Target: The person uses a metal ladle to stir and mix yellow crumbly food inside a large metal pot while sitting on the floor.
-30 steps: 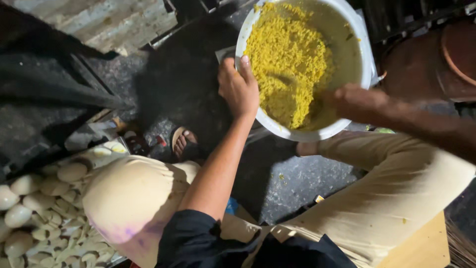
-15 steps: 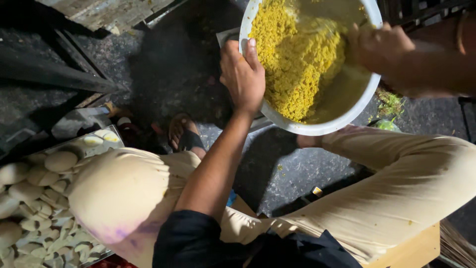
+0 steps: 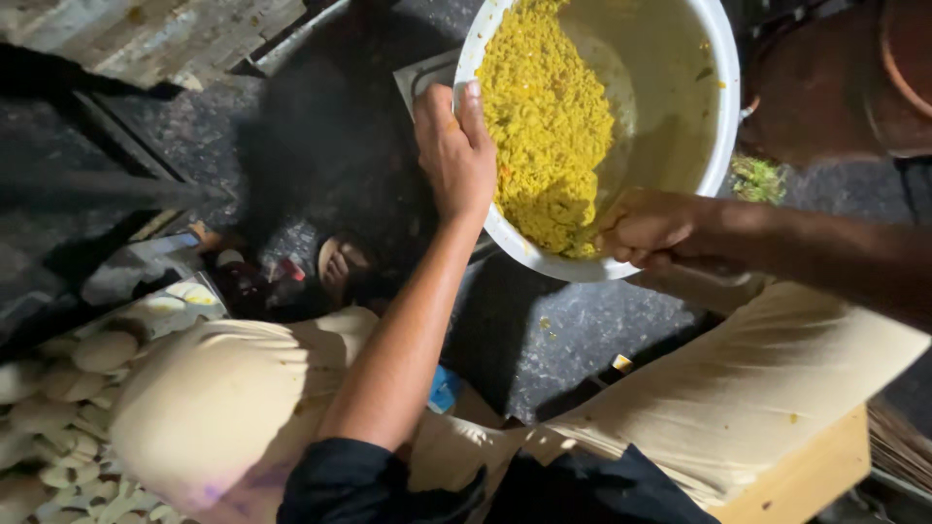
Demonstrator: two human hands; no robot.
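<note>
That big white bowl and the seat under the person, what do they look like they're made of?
The bowl looks like enamelled metal or plastic: a thin rolled rim and a smooth, faintly glossy white wall; the look leaves it open. The left hand holds its rim. The seat looks like bare, pale wood: flat matte faces and a square edge.

Pale dough pieces (image 3: 68,388) lie heaped at the lower left on a tray (image 3: 184,296). A sandalled foot (image 3: 342,267) rests on the dark speckled floor (image 3: 573,340). A wooden stool (image 3: 806,475) edge shows at lower right, green leaves (image 3: 757,180) beside a brown clay pot (image 3: 908,58), and weathered planks (image 3: 146,34) at upper left.
</note>
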